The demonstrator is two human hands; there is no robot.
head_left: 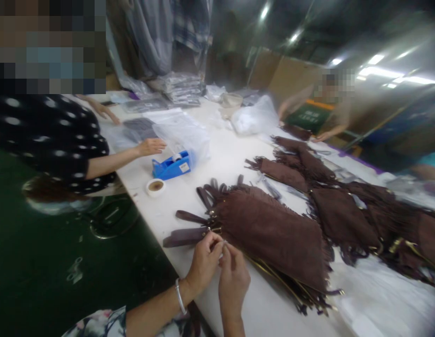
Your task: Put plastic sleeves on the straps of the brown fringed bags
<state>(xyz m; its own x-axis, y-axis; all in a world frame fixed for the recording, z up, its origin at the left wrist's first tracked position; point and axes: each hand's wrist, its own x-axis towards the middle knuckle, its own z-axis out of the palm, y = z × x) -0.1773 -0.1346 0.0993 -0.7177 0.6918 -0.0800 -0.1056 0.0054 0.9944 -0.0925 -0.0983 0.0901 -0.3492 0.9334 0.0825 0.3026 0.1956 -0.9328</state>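
Workroom tabletop, white, runs from the upper left to the lower right of the frame. At left, a co-worker in a polka-dot top has one hand near a blue tape dispenser. At lower centre, the left hand and right hand meet with fingertips pinched, on what I cannot tell, beside stacked brown fringed bags right of centre.
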